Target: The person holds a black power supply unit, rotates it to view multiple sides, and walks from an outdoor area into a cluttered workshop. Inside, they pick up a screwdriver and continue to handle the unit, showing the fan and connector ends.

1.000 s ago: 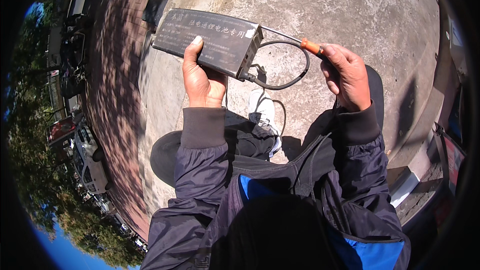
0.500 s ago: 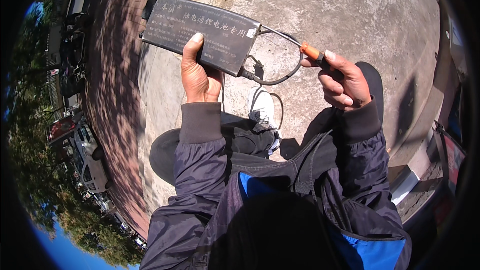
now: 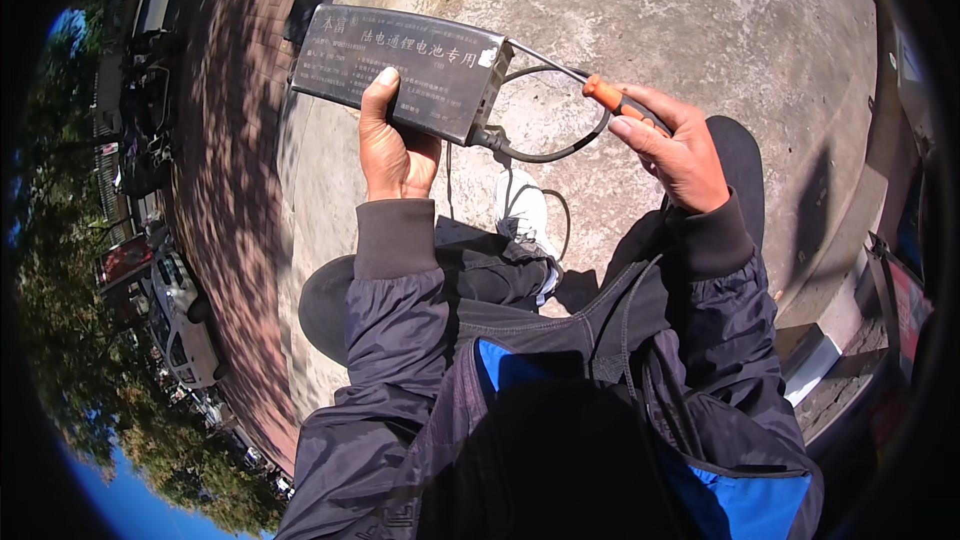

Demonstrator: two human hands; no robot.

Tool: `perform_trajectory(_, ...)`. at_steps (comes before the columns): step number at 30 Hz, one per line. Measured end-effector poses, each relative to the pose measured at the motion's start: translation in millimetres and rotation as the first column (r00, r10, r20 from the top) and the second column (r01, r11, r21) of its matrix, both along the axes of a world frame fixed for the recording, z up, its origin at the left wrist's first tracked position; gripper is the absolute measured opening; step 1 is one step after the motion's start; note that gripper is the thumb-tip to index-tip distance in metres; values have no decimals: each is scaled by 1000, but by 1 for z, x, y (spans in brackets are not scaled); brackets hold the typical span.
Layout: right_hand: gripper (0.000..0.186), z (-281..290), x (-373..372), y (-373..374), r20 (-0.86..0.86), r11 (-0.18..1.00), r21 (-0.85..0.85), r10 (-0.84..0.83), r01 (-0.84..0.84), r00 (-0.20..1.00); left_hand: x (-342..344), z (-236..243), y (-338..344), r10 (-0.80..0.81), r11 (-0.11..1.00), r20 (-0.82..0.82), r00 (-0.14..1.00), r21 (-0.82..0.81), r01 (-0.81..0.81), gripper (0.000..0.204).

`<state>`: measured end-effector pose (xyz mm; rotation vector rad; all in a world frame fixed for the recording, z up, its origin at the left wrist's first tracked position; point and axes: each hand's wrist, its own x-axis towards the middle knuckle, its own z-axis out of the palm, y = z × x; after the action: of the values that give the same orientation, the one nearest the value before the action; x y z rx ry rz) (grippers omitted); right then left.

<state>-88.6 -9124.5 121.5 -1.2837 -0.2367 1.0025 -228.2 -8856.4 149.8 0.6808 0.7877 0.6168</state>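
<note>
A flat, black battery charger (image 3: 430,105) with pale printing is held up in front of me by my left hand (image 3: 396,155). That hand is closed, its thumb on the printed face and the fingers hidden behind. My right hand (image 3: 685,155) is wrapped round the orange and black handle of a screwdriver (image 3: 604,93). Its thin metal shaft points up and left, and the tip meets the charger's right end near the upper corner. Whether it sits in a screw there is too small to tell. From the lower corner of that end a black cable (image 3: 555,159) loops to the right.
Beneath the charger lies pale, worn concrete (image 3: 680,20), with a white shoe (image 3: 520,205) and my bent knees on it. Red brick paving (image 3: 235,190) runs along the left, with a parked car (image 3: 180,325) beyond. A box-like object (image 3: 810,365) stands at lower right.
The charger has tilted slightly, showing more of its right end. My right hand has shifted its grip on the screwdriver, thumb now along the handle, and the handle has moved slightly left.
</note>
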Motion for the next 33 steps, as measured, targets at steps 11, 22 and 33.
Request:
perform_trajectory(11, 50, -1, 4, -5, -351, 960, 249, 213, -129, 912, 0, 2, -2, -19, 1000, 93, 995, -22, 21, 42)
perform_trajectory(22, 51, -1, 4, -9, -410, 960, 266, 192, -84, 891, 5, 2, 1, -2, 1000, 37, 999, 20, 1, 38)
perform_trajectory(33, 48, -9, 7, -9, -245, 980, 188, 109, -62, 963, 3, -3, 0, -73, 997, 8, 997, 27, 73, 42)
